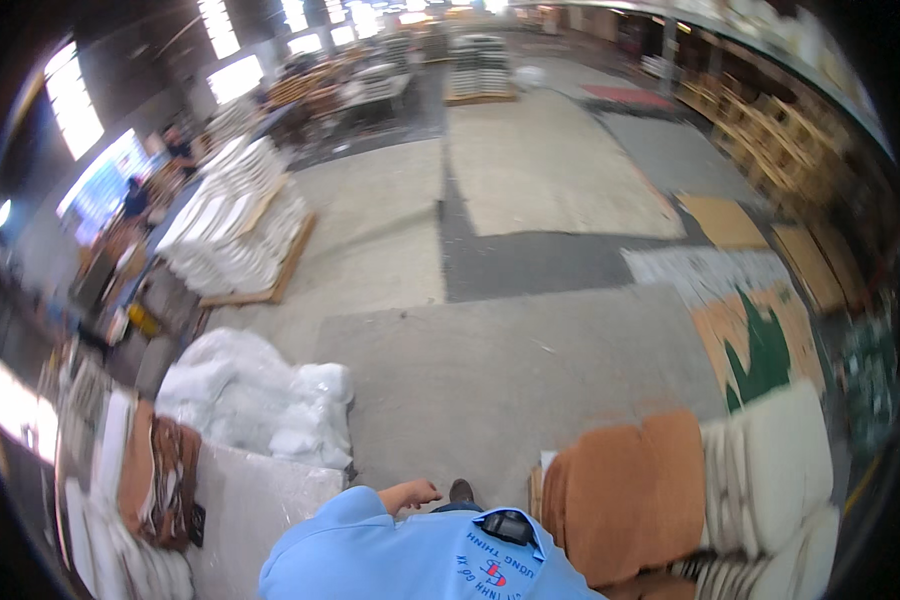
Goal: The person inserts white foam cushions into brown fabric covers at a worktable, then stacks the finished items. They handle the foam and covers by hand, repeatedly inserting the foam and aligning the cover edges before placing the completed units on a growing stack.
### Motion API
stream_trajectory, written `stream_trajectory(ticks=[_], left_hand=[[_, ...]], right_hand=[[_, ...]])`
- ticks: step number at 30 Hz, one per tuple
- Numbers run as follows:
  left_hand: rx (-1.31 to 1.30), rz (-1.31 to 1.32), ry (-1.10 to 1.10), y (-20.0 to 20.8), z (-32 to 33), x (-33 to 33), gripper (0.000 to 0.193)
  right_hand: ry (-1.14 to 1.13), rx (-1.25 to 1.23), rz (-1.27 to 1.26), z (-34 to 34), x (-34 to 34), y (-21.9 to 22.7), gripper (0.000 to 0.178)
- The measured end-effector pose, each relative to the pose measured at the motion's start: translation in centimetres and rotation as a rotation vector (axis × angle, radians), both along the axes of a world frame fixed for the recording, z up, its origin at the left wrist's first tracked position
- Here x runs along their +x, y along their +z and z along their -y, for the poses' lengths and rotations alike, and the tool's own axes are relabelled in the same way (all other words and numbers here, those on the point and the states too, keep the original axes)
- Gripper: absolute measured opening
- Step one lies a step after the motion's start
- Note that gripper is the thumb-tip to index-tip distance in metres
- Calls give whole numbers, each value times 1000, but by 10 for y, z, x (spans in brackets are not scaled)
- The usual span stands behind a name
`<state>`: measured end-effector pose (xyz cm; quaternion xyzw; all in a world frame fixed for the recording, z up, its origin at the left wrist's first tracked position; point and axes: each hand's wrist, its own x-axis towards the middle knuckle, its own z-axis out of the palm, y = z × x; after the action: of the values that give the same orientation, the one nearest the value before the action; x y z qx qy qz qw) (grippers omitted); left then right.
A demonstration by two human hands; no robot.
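Observation:
My left hand hangs in front of my body below a light blue sleeve, its fingers loosely bent and nothing visible in them. It touches nothing; the grey floor and the tip of my dark shoe are nearest. Out of view is my right hand. To my right, close by, stand stacked brown cushion-like pads, with cream pads beside them. White padding wrapped in clear plastic lies in a heap at my left.
Brown and white pads are stacked at the near left. Farther left, white curved pieces rise on a pallet; another stack stands far ahead. Cardboard sheets lie on the floor at right, near wooden frames. People work at far left.

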<state>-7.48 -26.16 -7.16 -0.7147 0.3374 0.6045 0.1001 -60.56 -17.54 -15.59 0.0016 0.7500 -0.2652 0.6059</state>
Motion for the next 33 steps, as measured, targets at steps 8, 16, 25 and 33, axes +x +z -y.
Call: stream_trajectory(ticks=[8, 16, 25, 33], left_hand=[[-682, -214, 377, 34, 72, 139, 55], [-1807, -1054, 94, 292, 56, 282, 56], [-1901, -299, -26, 477, 4, 265, 30], [-2011, 234, 389, 464, 30, 254, 20]], right_hand=[[795, -159, 28, 267, 238, 17, 53], [1190, -166, -25, 405, 414, 21, 50], [1515, 12, -140, 538, 501, 6, 46], [1757, -236, -195, 669, 717, 33, 38]])
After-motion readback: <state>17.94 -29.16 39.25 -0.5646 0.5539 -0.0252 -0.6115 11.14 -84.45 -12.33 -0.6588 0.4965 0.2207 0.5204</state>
